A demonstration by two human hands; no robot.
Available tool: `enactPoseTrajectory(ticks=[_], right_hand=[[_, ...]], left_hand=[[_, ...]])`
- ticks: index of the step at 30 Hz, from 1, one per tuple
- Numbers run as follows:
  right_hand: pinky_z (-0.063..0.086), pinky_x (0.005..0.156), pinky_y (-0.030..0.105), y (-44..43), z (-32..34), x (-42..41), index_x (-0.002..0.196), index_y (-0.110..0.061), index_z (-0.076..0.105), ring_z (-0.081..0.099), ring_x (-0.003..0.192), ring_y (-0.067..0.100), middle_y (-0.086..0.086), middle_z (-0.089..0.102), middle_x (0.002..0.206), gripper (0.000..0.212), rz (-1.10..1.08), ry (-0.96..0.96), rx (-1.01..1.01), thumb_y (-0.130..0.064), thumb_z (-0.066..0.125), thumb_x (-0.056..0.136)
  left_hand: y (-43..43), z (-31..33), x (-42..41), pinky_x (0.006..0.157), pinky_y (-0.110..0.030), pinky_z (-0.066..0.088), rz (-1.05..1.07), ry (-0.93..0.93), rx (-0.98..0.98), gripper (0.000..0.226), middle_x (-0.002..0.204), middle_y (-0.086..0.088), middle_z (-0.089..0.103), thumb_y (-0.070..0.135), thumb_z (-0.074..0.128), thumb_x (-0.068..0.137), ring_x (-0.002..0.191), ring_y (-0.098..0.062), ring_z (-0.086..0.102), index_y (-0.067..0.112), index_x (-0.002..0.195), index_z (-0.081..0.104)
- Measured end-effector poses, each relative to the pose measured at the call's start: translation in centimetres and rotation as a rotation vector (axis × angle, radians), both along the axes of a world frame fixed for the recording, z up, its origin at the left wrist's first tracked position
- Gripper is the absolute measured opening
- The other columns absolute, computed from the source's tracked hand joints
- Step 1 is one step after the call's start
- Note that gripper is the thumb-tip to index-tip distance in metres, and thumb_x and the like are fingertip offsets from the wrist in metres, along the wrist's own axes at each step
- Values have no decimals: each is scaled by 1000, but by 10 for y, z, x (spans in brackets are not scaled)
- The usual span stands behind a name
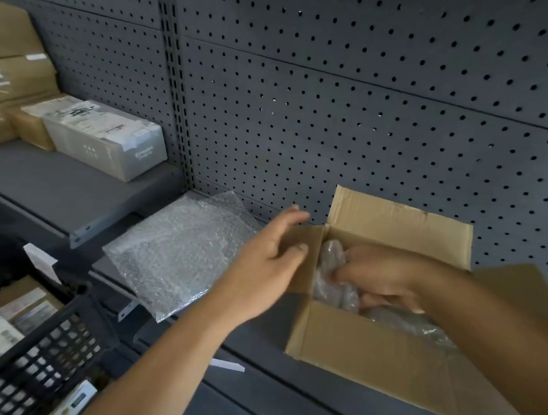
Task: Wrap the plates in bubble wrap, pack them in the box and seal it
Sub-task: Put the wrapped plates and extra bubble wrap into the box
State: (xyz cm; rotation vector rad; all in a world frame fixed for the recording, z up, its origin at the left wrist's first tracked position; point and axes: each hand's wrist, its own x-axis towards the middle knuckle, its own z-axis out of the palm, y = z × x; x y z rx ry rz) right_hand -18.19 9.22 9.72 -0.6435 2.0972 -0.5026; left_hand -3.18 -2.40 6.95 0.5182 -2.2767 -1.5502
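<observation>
Down low sits a black crate (41, 351) full of parcels. Up on the shelf (262, 344) is the box (368, 353), with its flaps open. The left hand (265, 265) pinches the side flap (307, 273) between thumb and fingers, I think to keep it out of the way. The right hand (381, 275) is inside the box, fingers curled on a wrapped plate (331, 259) (it looks grey through the wrap), likely to push it in snug. A spare bubble wrap sheet (181, 251) lies just beside the box, ready for more. Behind is a wall with holes (380, 117).
</observation>
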Motion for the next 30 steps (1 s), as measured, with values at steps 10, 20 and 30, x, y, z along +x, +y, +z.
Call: enactPoseTrajectory(ticks=[10, 20, 30], right_hand=[[59, 92, 40, 50, 35, -21, 117, -28, 64, 76, 90, 12, -6, 77, 104, 19, -169, 158, -366, -29, 61, 98], [58, 76, 34, 61, 41, -25, 112, -25, 68, 76, 86, 13, -8, 78, 99, 17, -240, 155, -449, -19, 57, 99], [58, 84, 40, 70, 56, -28, 112, -29, 70, 75, 92, 11, -9, 77, 103, 21, -270, 172, -537, -19, 53, 102]], left_hand=[[-106, -102, 59, 129, -45, 5, -21, -889, -664, 121, 171, -11, -13, 86, 41, 78, 158, -28, -8, 14, 164, -4], [-120, -103, 66, 64, -34, 49, 466, -565, -769, 34, 79, -3, 66, 22, 40, 106, 76, -27, 68, 19, 137, 54], [-127, 17, 69, 72, -34, 48, 749, 178, -150, 25, 76, 10, 62, 29, 50, 107, 72, -12, 57, 17, 121, 67]])
